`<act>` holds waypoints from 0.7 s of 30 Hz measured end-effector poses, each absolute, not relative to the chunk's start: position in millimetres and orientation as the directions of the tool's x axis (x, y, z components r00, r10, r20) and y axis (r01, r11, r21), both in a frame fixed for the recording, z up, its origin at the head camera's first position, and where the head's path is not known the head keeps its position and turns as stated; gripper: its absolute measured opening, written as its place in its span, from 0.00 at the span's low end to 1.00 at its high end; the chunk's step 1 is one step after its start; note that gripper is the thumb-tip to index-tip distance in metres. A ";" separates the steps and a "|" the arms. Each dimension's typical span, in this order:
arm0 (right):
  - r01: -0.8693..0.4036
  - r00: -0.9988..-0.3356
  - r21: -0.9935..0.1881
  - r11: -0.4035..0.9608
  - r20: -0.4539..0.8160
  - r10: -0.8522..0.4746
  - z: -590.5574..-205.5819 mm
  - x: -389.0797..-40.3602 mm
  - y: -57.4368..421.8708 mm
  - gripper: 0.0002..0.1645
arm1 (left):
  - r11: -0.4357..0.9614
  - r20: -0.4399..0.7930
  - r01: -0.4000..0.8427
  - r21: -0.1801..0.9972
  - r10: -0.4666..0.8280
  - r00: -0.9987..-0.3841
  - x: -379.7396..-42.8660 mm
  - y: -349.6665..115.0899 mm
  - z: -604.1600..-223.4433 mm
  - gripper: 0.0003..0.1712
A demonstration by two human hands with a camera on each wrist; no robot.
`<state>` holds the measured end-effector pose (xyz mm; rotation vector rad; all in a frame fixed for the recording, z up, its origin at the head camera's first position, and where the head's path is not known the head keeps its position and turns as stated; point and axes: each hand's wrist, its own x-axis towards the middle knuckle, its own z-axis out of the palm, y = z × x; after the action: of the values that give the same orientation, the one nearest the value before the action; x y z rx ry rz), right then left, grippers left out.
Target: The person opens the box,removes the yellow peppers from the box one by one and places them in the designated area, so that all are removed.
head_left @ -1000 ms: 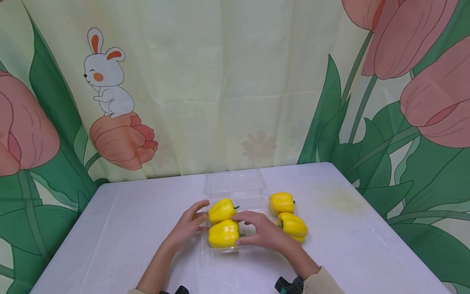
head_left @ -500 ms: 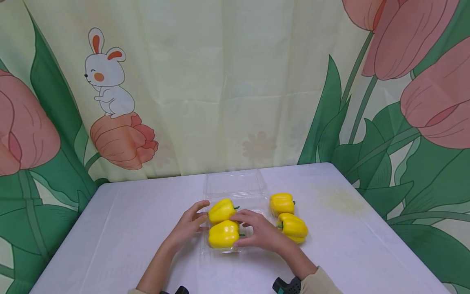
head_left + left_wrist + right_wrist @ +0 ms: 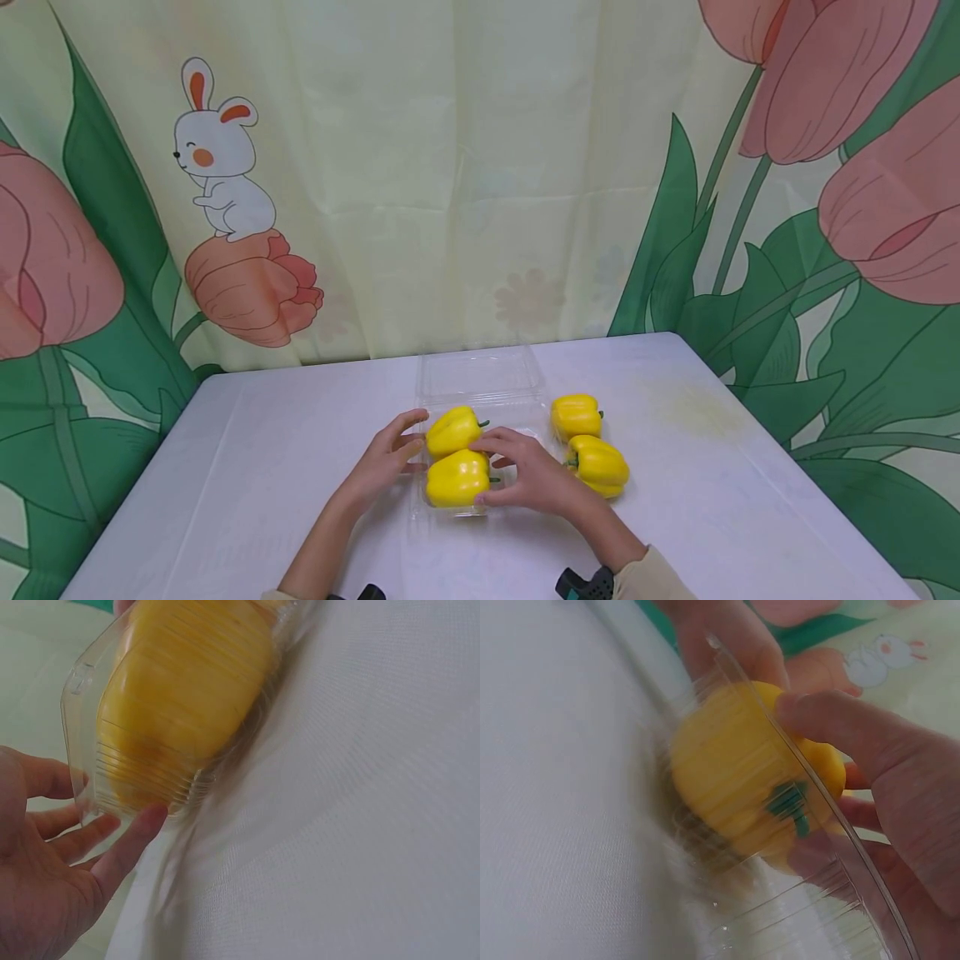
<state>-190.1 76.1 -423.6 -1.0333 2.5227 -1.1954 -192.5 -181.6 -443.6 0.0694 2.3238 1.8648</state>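
Observation:
Two yellow bell peppers lie in the left part of a clear plastic clamshell box (image 3: pixel 525 417), a rear pepper (image 3: pixel 453 431) and a front pepper (image 3: pixel 457 478), green stems facing right. My right hand (image 3: pixel 532 473) grips the front pepper, thumb at its near side and fingers at its far side. In the right wrist view, the box wall crosses in front of this pepper (image 3: pixel 727 765). My left hand (image 3: pixel 385 457) touches the box's left wall with spread, loosely bent fingers. In the left wrist view, its fingertips (image 3: pixel 152 817) rest against the ribbed plastic.
Two more yellow bell peppers stand right of the box, a far one (image 3: pixel 576 416) and a nearer one (image 3: pixel 599 464), close to my right wrist. The box's lid (image 3: pixel 480 373) lies folded back toward the curtain (image 3: pixel 480 208). White cloth covers the table (image 3: pixel 247 467).
My right hand has shifted very slightly left along the front pepper. The left hand, the box and the peppers have stayed in place.

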 end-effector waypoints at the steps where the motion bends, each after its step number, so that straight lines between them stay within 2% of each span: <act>1: -0.520 -0.747 -0.734 0.437 0.143 -0.649 -423.7 -190.1 76.1 0.36 | 0.220 -0.096 -0.064 0.973 0.137 -0.986 -192.5 -181.6 -443.6 0.27; 21: -0.529 -0.747 -0.759 0.379 0.205 -0.632 -424.8 -189.5 77.3 0.34 | 0.228 -0.089 -0.057 0.972 0.129 -0.988 -192.2 -181.4 -443.5 0.27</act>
<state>-189.5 77.3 -424.8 -1.0611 2.5078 -1.3118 -192.2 -181.4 -443.5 0.0691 2.3397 1.8620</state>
